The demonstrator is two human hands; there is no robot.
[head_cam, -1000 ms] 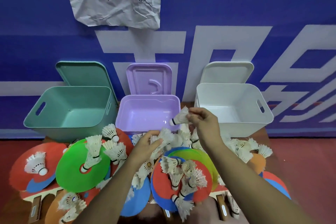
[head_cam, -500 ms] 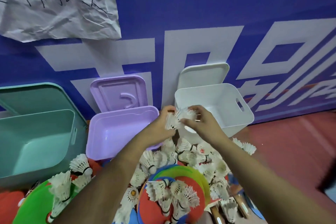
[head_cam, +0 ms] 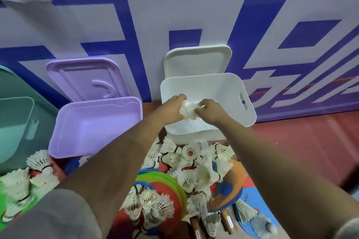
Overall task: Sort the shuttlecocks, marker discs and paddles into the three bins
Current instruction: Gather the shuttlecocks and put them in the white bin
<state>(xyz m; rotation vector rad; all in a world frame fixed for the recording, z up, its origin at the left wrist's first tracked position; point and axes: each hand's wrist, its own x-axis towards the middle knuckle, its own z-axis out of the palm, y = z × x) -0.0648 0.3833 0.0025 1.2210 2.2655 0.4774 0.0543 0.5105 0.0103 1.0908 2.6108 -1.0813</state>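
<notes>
1. A bunch of shuttlecocks is gripped between the left hand and the right hand. The fingers of both are curled round the feathers.
2. The bunch is held over the open white bin, far right. The purple bin is set just to its left and the teal bin at far left.
3. Step judged: drop into the white bin. The bunch is best lowered well inside the rim, then both hands opened together, so nothing is bounced over the near wall.
4. Feather skirts are likely crushed easily, so the grip is best kept light.
5. Risk: interlocked skirts may be snagged on fingers, so a small shake may be needed.
6. A loose pile is left near the bin, on the marker discs and paddles. Task is judged early.
</notes>
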